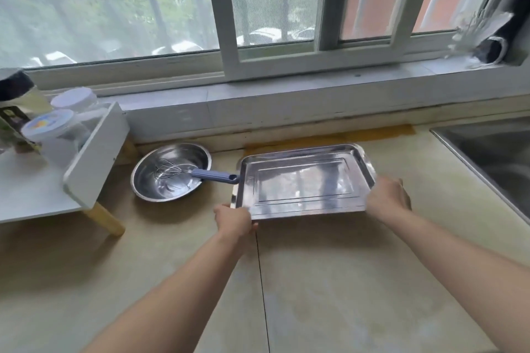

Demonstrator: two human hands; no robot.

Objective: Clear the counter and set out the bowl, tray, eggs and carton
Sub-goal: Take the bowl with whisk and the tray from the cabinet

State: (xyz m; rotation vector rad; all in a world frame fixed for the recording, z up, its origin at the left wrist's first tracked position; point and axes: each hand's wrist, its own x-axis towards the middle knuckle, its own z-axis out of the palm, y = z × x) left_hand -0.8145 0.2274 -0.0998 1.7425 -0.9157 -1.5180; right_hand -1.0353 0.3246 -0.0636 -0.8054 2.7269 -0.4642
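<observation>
At counter [329, 281] centre: tray [304, 180], gripped near-left corner by left hand [233, 219], right rim by right hand [387, 198]. Judged: placing beside bowl [170, 178]. Next: release, fetch eggs, carton.

Daylit sliding window [275, 3] above a beige counter [315, 281]; white shelf [34, 189] left, sink [493, 152] right

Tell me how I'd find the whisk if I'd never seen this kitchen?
Look below the big window to the counter. Left of the flat tray sits a round steel bowl; the whisk lies inside. It alone has wire loops and a blue handle.
</observation>
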